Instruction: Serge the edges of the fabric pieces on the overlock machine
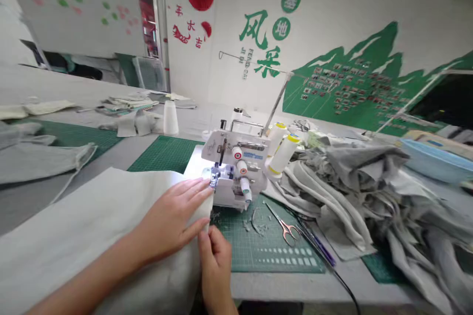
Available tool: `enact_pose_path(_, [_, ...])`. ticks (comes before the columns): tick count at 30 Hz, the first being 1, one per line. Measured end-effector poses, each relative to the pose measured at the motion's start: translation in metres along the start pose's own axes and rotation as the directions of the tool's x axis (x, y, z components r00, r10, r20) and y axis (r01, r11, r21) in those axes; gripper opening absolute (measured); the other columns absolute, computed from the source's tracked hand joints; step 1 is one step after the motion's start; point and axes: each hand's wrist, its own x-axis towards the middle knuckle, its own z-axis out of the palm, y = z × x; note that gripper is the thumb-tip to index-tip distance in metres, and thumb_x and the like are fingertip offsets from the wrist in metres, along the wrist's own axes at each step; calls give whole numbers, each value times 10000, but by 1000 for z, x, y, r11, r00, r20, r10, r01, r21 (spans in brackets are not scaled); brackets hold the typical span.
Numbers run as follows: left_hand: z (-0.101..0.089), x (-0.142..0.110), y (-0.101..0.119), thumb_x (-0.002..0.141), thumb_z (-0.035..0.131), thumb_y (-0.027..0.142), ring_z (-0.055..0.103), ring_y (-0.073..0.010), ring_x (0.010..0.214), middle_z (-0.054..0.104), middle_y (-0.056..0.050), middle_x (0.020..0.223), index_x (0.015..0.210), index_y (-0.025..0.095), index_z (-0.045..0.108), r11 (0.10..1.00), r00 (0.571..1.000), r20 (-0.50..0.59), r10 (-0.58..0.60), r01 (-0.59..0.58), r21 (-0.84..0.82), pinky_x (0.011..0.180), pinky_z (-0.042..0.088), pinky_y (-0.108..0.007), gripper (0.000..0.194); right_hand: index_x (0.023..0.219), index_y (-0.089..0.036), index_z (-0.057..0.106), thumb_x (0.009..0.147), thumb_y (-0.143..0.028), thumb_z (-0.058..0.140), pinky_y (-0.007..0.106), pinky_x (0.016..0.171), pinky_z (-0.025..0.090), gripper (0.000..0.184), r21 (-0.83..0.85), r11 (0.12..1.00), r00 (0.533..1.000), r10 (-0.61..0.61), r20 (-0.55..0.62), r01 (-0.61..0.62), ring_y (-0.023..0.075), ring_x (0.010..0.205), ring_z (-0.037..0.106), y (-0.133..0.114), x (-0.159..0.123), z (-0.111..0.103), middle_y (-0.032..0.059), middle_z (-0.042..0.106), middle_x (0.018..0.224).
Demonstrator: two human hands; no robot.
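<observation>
A large pale piece of fabric covers the left front of the table, its right edge running up to the presser foot of a white overlock sewing machine. My left hand lies flat on that fabric, fingers stretched toward the lit needle area and thumb at the edge. Just below it, my right hand is closed, pinching the fabric's edge between thumb and curled fingers. Coloured tension dials line the machine's front. Thread cones with yellow tops stand behind it.
Copper-handled scissors and thread scraps lie on a green cutting mat, beside a purple pen-like tool and a black cable. Heaped grey fabric fills the right, near a blue basin. A white cone stands behind, left of the machine.
</observation>
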Motion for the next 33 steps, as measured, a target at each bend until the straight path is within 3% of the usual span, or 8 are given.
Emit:
enact_pose_path(4, [-2, -3, -1, 957, 523, 349, 507, -296, 1331, 560, -124, 1443, 1329, 160, 518, 1000, 997, -78, -22, 20, -24, 1092, 439, -486, 417, 637, -220, 395, 956, -491, 484, 250, 544, 260, 428, -20, 1000, 1000, -7, 5, 7, 128, 605, 339, 0, -2, 1, -53, 368, 612])
enact_pose_path(9, [-1, -28, 20, 949, 577, 322, 577, -264, 1229, 642, -78, 1332, 1252, 206, 596, 995, 974, -225, -18, 39, 87, 1053, 449, -424, 325, 639, -210, 435, 962, -461, 486, 247, 547, 274, 412, -4, 1000, 1000, -19, 8, 19, 127, 599, 368, 0, -1, 1, -45, 419, 609])
enact_pose_path(14, [7, -39, 34, 955, 566, 373, 552, -280, 1290, 575, -117, 1438, 1413, 129, 504, 979, 974, -225, 3, 43, 201, 1080, 437, -427, 523, 650, -200, 477, 953, -435, 486, 244, 560, 297, 384, 14, 1000, 999, -26, 18, 25, 130, 605, 381, -1, 0, 2, -40, 449, 613])
enact_pose_path(27, [12, -29, 26, 966, 500, 275, 547, -269, 1320, 562, -117, 1458, 1421, 120, 506, 976, 976, -216, -1, 49, 214, 1092, 459, -442, 480, 652, -194, 488, 939, -427, 503, 243, 568, 311, 370, 14, 1000, 1000, -23, 16, 23, 135, 623, 388, 1, 0, 1, -30, 454, 631])
enact_pose_path(33, [15, -27, 21, 971, 504, 309, 545, -275, 1322, 557, -122, 1462, 1423, 119, 504, 978, 978, -210, -9, 52, 201, 1098, 456, -450, 490, 620, -207, 439, 918, -438, 543, 242, 540, 269, 391, 31, 999, 1000, -14, 19, 13, 123, 600, 318, -2, 1, 1, -51, 361, 609])
